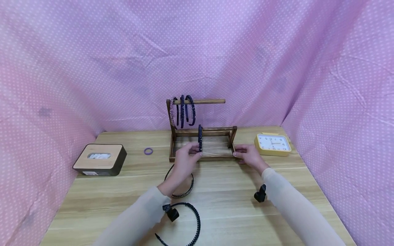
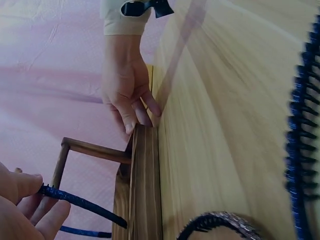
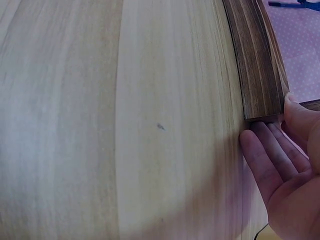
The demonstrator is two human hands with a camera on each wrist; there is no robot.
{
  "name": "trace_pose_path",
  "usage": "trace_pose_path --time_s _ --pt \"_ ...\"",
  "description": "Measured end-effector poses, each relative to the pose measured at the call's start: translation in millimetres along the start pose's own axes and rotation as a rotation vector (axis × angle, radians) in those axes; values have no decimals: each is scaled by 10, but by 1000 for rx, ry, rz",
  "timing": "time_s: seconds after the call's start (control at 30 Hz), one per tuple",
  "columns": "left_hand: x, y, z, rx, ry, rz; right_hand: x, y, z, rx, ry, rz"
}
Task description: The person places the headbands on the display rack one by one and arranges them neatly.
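- Pinched narrowly between thumb and fingers of left hand [image 1: 184,157]: dark toothed band [image 1: 200,136].
- Location of band: above base [image 1: 217,158] of rack [image 1: 168,107], about midway along its long front edge in head view.
- Key relation: band right at the left stretch of lower bar [image 1: 217,129]. Long axis of band upright, seen edge-on; bar running left to right, so roughly square to it.
- Bar tip inside band or just beside — cannot tell; covered by band and fingers.
- Nearer hand: left, in contact. Right hand [image 1: 249,155] well apart, to the right of band: closed on front right corner of base, thumb over wall, fingers at outer end — probably steadying.
- On upper rod [image 1: 210,101]: three hung bands [image 1: 182,112], all toward its left end, up and left of held band.
- On bench [image 1: 227,205], in front of base's front edge: round band [image 1: 184,195], partly behind left forearm; nearer still, C-shaped band [image 1: 198,220].
- Toward bench's left edge: tissue box [image 1: 99,162]. Toward right rear corner: clock [image 1: 273,143].
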State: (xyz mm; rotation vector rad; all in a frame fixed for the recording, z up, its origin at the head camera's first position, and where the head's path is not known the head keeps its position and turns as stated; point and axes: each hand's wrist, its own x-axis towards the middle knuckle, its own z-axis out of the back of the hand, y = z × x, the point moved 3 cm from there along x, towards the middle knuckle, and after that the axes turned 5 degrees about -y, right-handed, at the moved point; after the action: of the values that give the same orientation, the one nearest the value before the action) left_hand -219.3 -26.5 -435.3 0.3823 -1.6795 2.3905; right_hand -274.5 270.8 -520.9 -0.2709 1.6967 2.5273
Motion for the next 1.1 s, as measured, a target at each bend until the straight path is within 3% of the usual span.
trace_pose_path --time_s 0.3,0.57,0.83,1.1 --pt "216 19 -342 -37 12 44 7 -2 -2 -9 -3 -15" --pt "348 -50 -692 -50 34 44 27 16 -7 -10 -4 -22" --pt "363 -110 -1001 -21 40 72 21 16 -1 -10 -1 -22" --pt "373 -154 -1204 14 23 53 0 23 11 -20 -6 7"
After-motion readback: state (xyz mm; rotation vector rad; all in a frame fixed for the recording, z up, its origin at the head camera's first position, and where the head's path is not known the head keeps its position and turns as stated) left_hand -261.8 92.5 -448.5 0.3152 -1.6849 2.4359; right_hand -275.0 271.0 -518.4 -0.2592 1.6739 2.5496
